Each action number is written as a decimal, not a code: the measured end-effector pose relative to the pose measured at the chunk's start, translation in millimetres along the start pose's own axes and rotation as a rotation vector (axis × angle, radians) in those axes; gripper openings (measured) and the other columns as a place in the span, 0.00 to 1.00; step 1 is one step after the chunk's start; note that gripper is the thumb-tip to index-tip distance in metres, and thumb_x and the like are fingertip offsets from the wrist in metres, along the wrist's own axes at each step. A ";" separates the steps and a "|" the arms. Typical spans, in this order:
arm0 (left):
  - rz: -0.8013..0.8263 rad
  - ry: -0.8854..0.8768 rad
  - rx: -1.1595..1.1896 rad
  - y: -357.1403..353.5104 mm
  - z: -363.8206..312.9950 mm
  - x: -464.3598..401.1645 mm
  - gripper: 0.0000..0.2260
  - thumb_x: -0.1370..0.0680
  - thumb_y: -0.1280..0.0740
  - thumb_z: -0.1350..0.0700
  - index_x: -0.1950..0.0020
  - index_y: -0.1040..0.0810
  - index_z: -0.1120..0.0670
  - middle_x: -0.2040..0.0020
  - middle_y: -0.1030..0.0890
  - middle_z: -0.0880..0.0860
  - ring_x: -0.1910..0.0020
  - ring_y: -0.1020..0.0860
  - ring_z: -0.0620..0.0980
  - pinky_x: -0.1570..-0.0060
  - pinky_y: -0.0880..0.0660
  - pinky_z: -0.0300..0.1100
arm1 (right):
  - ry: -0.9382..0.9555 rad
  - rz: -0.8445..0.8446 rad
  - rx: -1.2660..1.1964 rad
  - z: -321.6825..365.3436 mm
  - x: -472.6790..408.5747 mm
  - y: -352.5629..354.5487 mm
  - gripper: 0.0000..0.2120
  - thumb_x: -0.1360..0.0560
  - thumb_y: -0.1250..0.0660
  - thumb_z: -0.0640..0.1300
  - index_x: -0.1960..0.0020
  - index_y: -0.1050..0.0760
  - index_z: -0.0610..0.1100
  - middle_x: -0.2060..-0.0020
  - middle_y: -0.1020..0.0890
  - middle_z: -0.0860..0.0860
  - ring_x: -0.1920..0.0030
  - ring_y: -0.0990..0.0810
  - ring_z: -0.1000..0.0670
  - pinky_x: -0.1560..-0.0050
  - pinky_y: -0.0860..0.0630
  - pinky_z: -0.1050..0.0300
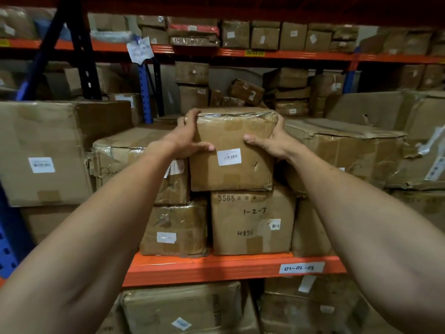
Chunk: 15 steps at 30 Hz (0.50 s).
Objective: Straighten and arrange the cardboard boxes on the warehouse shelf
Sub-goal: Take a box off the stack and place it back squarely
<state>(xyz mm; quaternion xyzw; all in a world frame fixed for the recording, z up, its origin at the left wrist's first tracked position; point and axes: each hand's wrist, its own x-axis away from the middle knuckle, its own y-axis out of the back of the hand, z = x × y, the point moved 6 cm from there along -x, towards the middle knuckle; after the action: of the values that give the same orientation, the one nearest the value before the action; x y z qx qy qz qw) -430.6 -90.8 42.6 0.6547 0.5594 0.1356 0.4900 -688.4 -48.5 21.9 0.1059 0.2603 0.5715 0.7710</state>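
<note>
We have both arms reaching out to a taped cardboard box [232, 150] on the top of the stack on the middle shelf level, front face to us, white barcode label [229, 156] near the middle of that face. Our left hand [186, 135] wraps the box's left edge, fingers curled over the top-left corner, thumb flat across the front face just left of the label, a ring [186, 118] on one finger. Our right hand [271, 141] clamps the right edge, fingers going behind the right side and out of sight, thumb pressed on the front face just right of the label. So both hands are closed around the box from opposite sides, palms against the cardboard. The box sits on a marked box [252, 222] with "3585", "1-2-3" handwritten on it; its base overhangs to the left above a wrinkled taped box [174, 229]. A crushed box [134, 162] is just beside it on the left, partly behind our left forearm, and a wide battered box [342, 153] touches or nearly touches it on the right, can't tell which. A big carton [45, 153] stands further left. The lower boxes rest on the orange shelf beam [216, 267], which carries a handwritten tag [301, 268] reading "01-02-02" or similar. More boxes below the beam and on the far racks, blurry.
</note>
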 end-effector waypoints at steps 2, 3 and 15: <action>0.002 0.023 -0.008 -1.4 -2.9 -3.4 0.51 0.29 0.20 0.47 0.17 0.53 0.46 0.20 0.43 0.62 0.23 0.37 0.67 0.26 0.35 0.63 | -0.046 -0.013 0.028 4.0 -1.1 -1.3 0.65 0.31 0.18 0.61 0.15 0.65 0.51 0.19 0.33 0.44 0.21 0.33 0.40 0.21 0.34 0.38; 0.000 0.035 -0.022 -0.8 -3.7 -4.7 0.51 0.29 0.20 0.46 0.17 0.53 0.46 0.21 0.43 0.63 0.24 0.37 0.68 0.26 0.35 0.64 | -0.072 -0.025 0.050 6.1 -1.6 -2.3 0.66 0.31 0.19 0.63 0.14 0.65 0.52 0.19 0.34 0.43 0.20 0.34 0.38 0.22 0.33 0.35; -0.088 0.153 -0.125 -10.7 -14.6 6.3 0.49 0.24 0.24 0.50 0.16 0.57 0.46 0.20 0.46 0.68 0.25 0.37 0.72 0.27 0.36 0.66 | -0.190 -0.166 0.204 -12.5 67.8 -25.8 0.41 0.15 0.33 0.53 0.12 0.54 0.46 0.19 0.35 0.40 0.19 0.36 0.38 0.20 0.39 0.43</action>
<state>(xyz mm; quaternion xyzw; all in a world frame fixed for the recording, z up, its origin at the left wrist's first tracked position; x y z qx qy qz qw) -445.5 -79.4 38.8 0.5856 0.6137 0.1983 0.4911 -659.3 4.9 -19.6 0.2157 0.2508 0.4638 0.8219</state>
